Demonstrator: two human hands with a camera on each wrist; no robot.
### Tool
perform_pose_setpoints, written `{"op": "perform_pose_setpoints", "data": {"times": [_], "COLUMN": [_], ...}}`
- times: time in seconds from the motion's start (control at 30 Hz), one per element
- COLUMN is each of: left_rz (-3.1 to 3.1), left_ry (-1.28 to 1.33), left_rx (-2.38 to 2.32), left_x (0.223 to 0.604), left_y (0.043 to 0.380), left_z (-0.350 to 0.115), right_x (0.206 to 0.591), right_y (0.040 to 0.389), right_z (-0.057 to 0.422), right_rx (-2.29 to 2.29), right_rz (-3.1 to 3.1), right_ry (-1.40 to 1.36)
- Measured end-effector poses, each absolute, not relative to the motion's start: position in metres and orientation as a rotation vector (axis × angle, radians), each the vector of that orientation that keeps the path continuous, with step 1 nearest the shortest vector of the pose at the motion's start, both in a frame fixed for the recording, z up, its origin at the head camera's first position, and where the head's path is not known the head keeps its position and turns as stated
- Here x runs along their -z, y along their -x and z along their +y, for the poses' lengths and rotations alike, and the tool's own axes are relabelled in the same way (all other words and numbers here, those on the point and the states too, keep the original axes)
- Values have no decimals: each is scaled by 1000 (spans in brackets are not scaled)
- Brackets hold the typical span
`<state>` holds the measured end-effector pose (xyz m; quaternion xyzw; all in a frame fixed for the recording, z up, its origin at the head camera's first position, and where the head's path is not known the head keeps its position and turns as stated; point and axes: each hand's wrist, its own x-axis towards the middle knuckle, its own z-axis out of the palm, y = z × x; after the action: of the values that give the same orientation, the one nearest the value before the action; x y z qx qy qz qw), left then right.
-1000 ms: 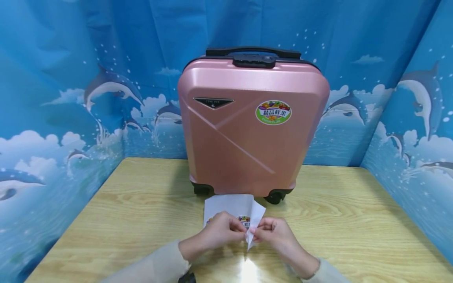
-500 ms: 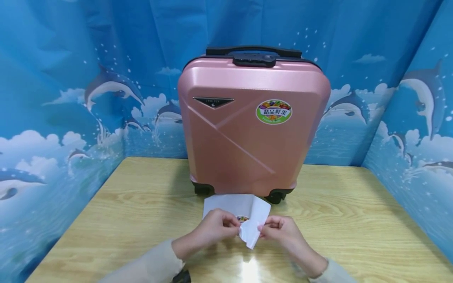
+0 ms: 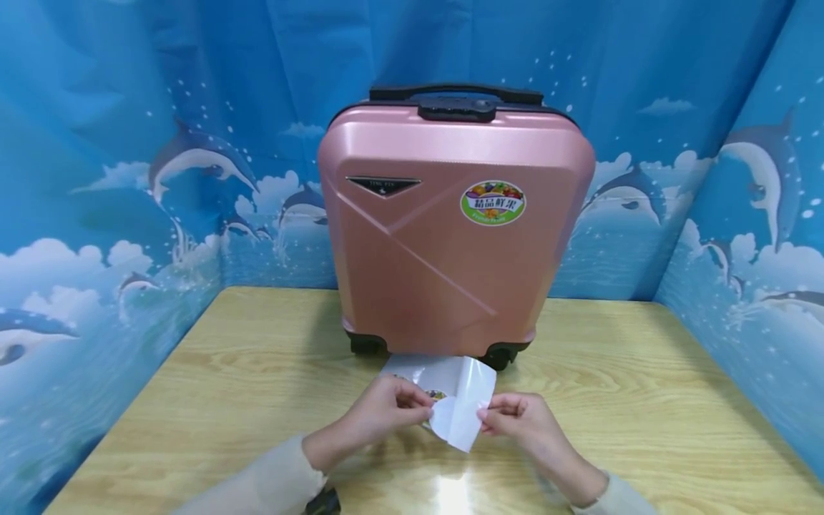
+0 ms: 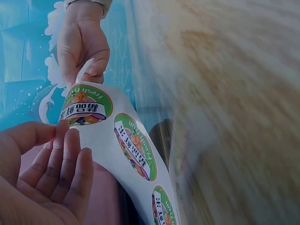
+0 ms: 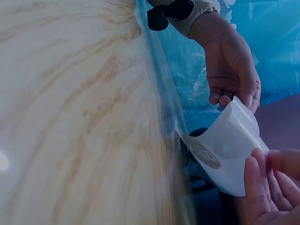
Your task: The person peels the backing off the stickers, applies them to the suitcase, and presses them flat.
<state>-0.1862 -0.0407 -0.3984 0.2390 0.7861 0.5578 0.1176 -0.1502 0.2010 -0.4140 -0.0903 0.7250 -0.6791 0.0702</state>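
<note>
My left hand (image 3: 389,408) pinches the edge of a round fruit sticker (image 4: 86,105), thumb against forefinger. The sticker's white underside (image 3: 441,420) curves up beside the folded sheet. Across from it, my right hand (image 3: 524,422) pinches the right edge of the white sticker sheet (image 3: 475,400), which is bent over with its glossy back showing. More printed stickers (image 4: 136,146) lie along the sheet in the left wrist view. Both hands stay low over the table, just in front of a pink suitcase (image 3: 438,257).
The suitcase stands upright on black wheels (image 3: 498,356) on the wood-grain table (image 3: 257,372). A matching oval fruit sticker (image 3: 493,203) is on its upper right front. Blue dolphin-print curtains (image 3: 270,107) enclose the table's back and sides.
My hands have moved apart, left hand to the left and right hand slightly right. The sheet has opened from a narrow fold, and more of the sticker's white underside shows.
</note>
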Motion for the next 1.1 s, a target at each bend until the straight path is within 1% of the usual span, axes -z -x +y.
{"op": "perform_pose_setpoints", "data": {"times": [0.53,0.97,1.1], "left_rz": [2315,2328,2353], "left_ry": [-760,-823,-799], "left_rx": [-1624,-1636,-1644], "left_x": [389,382,380], "left_y": [188,189,193], "left_z": [-55,-59,-60], "right_x": [418,423,425], "right_y": [154,156,156], "right_z": [218,226,228], "right_rx": [1963,1812,1739], "right_rz": [2150,2138,2152], "right_ry": [369,344,356]}}
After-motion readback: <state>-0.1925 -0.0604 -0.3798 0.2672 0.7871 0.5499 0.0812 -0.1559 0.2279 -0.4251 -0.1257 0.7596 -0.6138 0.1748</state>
